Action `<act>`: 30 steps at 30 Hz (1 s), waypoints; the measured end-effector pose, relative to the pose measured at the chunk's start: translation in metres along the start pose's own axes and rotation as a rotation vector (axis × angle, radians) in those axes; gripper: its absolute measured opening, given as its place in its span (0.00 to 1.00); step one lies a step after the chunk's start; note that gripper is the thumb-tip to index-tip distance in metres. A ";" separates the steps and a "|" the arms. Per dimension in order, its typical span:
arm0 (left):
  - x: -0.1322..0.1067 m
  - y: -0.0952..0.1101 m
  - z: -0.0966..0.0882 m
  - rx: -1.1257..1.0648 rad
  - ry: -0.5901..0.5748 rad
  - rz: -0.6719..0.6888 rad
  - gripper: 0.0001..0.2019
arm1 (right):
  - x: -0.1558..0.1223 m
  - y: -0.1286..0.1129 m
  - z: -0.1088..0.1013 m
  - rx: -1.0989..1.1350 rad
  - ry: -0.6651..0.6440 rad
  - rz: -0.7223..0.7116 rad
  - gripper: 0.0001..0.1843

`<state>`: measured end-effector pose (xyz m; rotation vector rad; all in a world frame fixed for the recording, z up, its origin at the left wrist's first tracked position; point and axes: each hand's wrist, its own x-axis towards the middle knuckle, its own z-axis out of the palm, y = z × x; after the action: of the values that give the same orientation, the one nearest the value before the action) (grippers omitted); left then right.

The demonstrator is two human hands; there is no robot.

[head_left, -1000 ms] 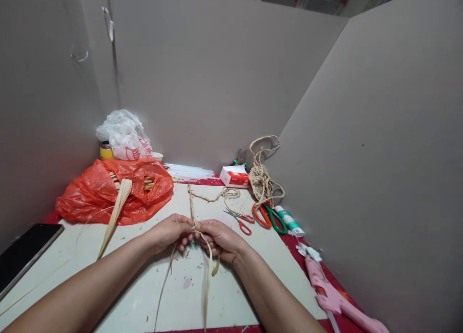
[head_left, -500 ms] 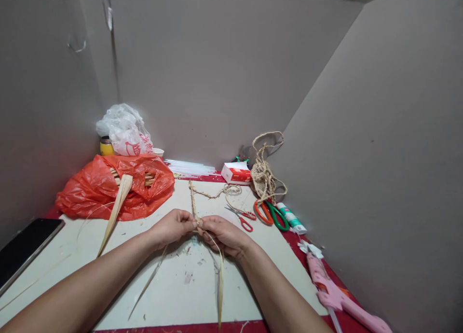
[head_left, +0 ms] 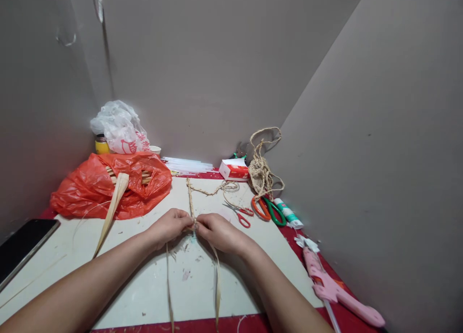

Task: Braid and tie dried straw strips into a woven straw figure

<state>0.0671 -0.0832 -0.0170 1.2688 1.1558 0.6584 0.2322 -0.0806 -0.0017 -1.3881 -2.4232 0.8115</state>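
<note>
A thin braided straw cord (head_left: 191,200) runs from the far part of the white board down to where my two hands meet. My left hand (head_left: 176,227) is closed in a pinch at the cord's near end. Close beside it, my right hand (head_left: 217,230) pinches the same end from the other side. One loose straw strand (head_left: 168,284) hangs below my left hand, and a wider strand (head_left: 218,287) trails below my right. The fingertips partly hide the spot where the strands join the cord.
An orange plastic bag (head_left: 87,188) with straw strips lies left, near a black phone (head_left: 27,246). Red-handled scissors (head_left: 243,219), larger scissors with orange handles (head_left: 261,210), coiled straw cord (head_left: 261,173) and a pink glue gun (head_left: 336,289) lie right. Grey panels (head_left: 202,72) enclose the table.
The strand under my left hand now hangs straight down instead of slanting left. My right hand has turned more knuckles-up over the cord. The whole view has shifted slightly.
</note>
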 end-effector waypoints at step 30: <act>0.005 -0.013 0.009 -0.205 0.040 -0.021 0.09 | -0.020 -0.042 0.003 -0.335 0.012 0.055 0.18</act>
<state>0.0745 -0.0854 -0.0316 1.0725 1.1027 0.7691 0.2113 -0.1152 0.0210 -1.5728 -2.6092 0.4171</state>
